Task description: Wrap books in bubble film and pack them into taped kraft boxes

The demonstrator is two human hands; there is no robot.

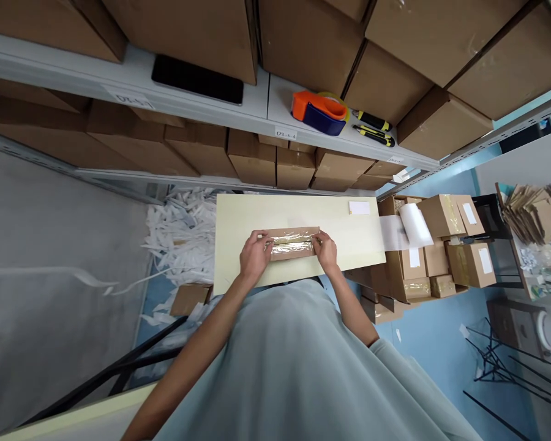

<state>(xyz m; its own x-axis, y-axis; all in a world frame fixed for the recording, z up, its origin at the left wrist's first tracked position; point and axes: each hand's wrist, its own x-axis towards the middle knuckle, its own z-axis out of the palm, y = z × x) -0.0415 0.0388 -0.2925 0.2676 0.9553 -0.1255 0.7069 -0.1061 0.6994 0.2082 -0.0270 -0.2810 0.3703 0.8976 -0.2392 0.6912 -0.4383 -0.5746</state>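
A small flat cardboard box [292, 242] sealed with shiny clear tape lies on a pale yellow table top [239, 214]. My left hand [255, 254] grips its left end, fingers curled over the top. At the other end, my right hand [326, 250] holds the box, fingers on the upper side. Both forearms reach in from below, over my light grey shirt.
A shelf [261, 107] above carries an orange-and-blue tape dispenser [319, 111], two yellow-black utility knives [373, 127], a black phone [197, 79] and many cartons. Sealed small boxes [441, 245] are stacked right of the table. White paper strips [179, 236] litter the floor at left.
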